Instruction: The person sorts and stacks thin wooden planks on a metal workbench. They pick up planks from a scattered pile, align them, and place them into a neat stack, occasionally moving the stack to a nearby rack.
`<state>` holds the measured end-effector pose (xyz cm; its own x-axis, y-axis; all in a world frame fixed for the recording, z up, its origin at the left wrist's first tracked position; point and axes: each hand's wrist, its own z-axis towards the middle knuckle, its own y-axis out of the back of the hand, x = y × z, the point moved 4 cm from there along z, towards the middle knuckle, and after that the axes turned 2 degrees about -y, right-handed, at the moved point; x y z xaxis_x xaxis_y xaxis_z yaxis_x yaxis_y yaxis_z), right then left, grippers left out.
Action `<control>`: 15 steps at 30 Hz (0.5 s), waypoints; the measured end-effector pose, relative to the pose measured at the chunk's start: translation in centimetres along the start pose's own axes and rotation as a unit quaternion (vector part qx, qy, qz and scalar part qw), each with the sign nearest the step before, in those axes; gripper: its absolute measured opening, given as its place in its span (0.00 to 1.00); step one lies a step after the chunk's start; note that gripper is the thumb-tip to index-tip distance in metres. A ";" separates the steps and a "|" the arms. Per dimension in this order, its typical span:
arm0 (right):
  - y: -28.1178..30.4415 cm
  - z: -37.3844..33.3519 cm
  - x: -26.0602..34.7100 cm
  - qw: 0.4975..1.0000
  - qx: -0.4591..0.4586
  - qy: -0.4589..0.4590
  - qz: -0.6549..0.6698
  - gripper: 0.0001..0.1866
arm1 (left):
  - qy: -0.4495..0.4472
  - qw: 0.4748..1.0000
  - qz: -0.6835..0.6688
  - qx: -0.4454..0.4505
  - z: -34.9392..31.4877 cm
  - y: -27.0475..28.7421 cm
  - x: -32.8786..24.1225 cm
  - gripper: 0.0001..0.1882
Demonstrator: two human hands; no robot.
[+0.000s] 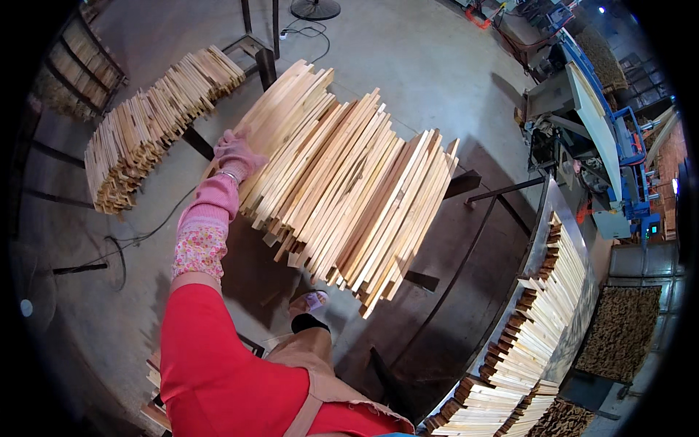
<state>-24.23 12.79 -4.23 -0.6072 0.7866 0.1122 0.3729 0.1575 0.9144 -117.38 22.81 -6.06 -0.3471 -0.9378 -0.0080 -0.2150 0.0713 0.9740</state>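
My left hand [239,153], in a pink knit glove, reaches out to the left side of a row of pale wooden strips [349,182]. Its fingers curl over the leftmost wooden strip [273,105] near that strip's close end. The strips stand on edge, packed side by side, and their ends are uneven. Dark metal bars [461,183] hold the row up off the floor. A pink sleeve cover with a flowered band runs up my left forearm. My right hand is out of the picture.
Another curved row of wooden strips [153,124] rests on a rack at the left. To the right, a metal-topped table [564,197] carries more strips with dark ends. Blue machinery [630,146] stands beyond it. A cable [149,237] lies on the floor near a fan base [314,9].
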 end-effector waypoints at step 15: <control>3.8 0.8 3.3 0.999 -0.013 -0.001 -0.041 0.40 | -0.059 0.997 -0.036 0.041 5.1 -12.0 -1.2 0.31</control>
<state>-24.23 16.45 -0.75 -0.6331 0.7733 0.0362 0.3037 0.2050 0.9304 -118.99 24.81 -18.91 -0.4316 -0.8956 -0.1075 -0.3151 0.0380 0.9483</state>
